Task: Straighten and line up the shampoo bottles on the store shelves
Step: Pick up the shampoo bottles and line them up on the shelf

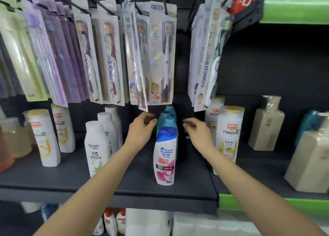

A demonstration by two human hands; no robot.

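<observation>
A white Head & Shoulders bottle [164, 157] with a blue cap stands upright at the front of a row on the dark shelf [124, 187]. Behind it stand teal bottles [167, 121] in a line running back. My left hand [142, 129] reaches in on the left of the teal bottles, fingers loosely curled, fingertips at or near them. My right hand [197, 132] hovers on their right side with a gap, fingers relaxed and holding nothing. White Rejoice bottles [97, 146] line up to the left, and white Pantene bottles [228, 134] to the right.
Packs of toothbrushes [154, 57] hang on pegs just above the bottles, low over my hands. More Pantene bottles [44, 138] stand far left, beige square bottles [265, 125] far right. A lower shelf holds further bottles [114, 221] and white packs.
</observation>
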